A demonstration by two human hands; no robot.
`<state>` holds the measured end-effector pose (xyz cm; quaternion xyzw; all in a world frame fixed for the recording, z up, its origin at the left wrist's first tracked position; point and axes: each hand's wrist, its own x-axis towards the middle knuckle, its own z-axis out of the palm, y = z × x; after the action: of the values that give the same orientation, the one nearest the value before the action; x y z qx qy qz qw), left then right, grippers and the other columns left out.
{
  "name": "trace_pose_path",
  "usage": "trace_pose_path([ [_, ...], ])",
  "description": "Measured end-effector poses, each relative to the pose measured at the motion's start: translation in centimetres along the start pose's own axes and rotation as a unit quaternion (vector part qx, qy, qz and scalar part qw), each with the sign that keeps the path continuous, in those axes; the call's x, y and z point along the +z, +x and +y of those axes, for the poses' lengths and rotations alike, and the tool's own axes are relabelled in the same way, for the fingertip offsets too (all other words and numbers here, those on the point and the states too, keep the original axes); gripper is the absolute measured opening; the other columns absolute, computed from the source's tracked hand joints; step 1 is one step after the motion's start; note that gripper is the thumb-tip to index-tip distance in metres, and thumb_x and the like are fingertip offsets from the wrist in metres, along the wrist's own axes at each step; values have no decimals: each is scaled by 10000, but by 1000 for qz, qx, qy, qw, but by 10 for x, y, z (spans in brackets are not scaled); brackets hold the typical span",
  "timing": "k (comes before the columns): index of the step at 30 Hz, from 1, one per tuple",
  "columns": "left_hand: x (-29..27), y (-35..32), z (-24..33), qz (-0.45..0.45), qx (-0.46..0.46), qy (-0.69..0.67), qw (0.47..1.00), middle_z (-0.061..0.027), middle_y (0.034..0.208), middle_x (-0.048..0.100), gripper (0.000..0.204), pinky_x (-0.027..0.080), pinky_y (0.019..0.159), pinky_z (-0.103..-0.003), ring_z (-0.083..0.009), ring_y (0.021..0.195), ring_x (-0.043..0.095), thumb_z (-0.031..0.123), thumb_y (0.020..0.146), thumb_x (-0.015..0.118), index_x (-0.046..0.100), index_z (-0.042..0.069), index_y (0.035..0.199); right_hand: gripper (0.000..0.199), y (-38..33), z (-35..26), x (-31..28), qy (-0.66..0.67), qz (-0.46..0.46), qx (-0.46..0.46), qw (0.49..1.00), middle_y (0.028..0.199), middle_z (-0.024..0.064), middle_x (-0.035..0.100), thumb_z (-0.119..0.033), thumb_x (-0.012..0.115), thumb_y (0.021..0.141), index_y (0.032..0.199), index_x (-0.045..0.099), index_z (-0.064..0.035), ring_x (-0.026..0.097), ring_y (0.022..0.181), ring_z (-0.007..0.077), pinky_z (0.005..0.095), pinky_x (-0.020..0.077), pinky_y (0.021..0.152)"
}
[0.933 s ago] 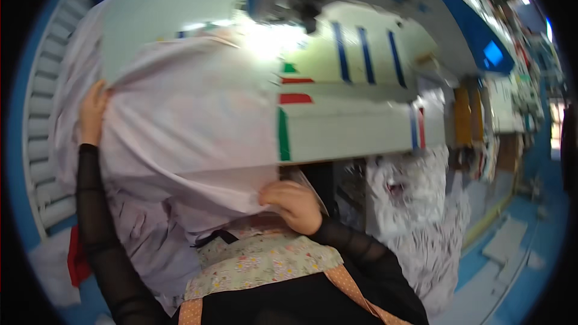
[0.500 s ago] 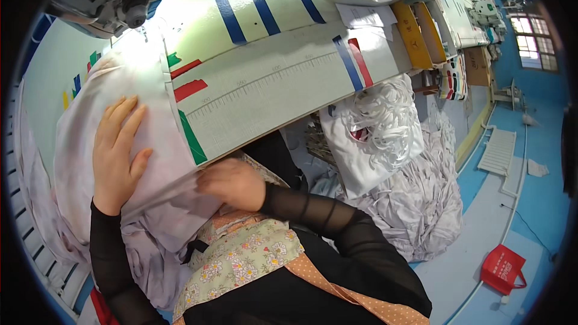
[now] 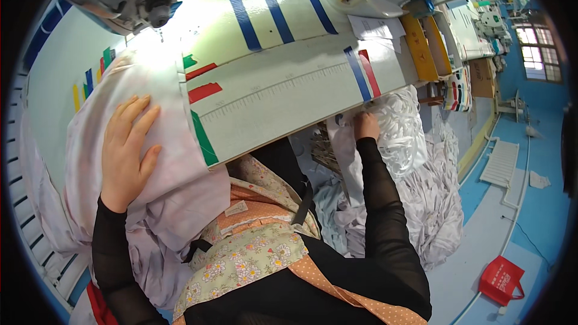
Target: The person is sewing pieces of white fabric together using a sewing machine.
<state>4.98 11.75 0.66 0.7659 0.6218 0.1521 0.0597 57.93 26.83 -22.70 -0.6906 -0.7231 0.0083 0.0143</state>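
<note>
My left hand (image 3: 128, 149) lies flat with fingers spread on a pale pinkish-white fabric (image 3: 171, 174), which covers the left of the table and hangs over its front edge. Beyond the fingertips, the sewing machine head (image 3: 141, 3) stands over the fabric's lit far end. Out to the right, just below the table edge, my right hand (image 3: 366, 125) is closed beside a heap of white fabric strips (image 3: 394, 135). Its fingertips are turned away, so what they hold, if anything, is hidden. The heap rests on a folded white cloth (image 3: 349, 162).
A printed ruler (image 3: 271, 87) and coloured tape marks run along the table (image 3: 319, 99). At its right end stand a yellow box (image 3: 421, 45) and papers (image 3: 376, 27). Below lies crumpled white fabric (image 3: 436, 222). A red bag (image 3: 501, 280) is on the floor.
My right hand has left the fabric's edge near my lap and moved right to the white strips. My left hand stays on the fabric; the whole view has shifted slightly.
</note>
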Motion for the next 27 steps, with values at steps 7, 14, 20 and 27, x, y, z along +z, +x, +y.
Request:
trace_pose_path([
  [7,-9,-4,-7,1,-9,1,1000,-119,1321,525,546,345,1063,-446,-346,1272,446,75,704,664,569,66,1241,67,-16,-27,-73,181,59,-83,978,765,132,650,-87,640,787,787,658,-22,635,739,304,372,499,659],
  [14,-13,16,15,21,93,-293,951,-177,1324,528,677,339,1067,-445,-353,1269,458,431,839,641,461,8,1337,72,-44,-199,-264,381,-208,-351,830,685,90,617,38,623,746,788,640,-17,624,632,234,313,486,588],
  [20,-19,16,39,-322,-62,-738,590,-135,1259,505,744,417,965,-365,-222,1126,526,477,912,582,323,17,1438,102,-9,-302,-294,435,-244,-472,727,714,107,600,32,672,721,805,653,-23,593,641,259,337,453,583],
  [27,-75,-13,-24,-217,-251,-634,699,59,662,425,163,333,554,-216,-43,606,410,121,957,502,615,5,942,40,59,-314,-237,433,-204,-343,808,701,-6,558,-36,596,864,837,613,-12,509,612,58,214,389,553],
])
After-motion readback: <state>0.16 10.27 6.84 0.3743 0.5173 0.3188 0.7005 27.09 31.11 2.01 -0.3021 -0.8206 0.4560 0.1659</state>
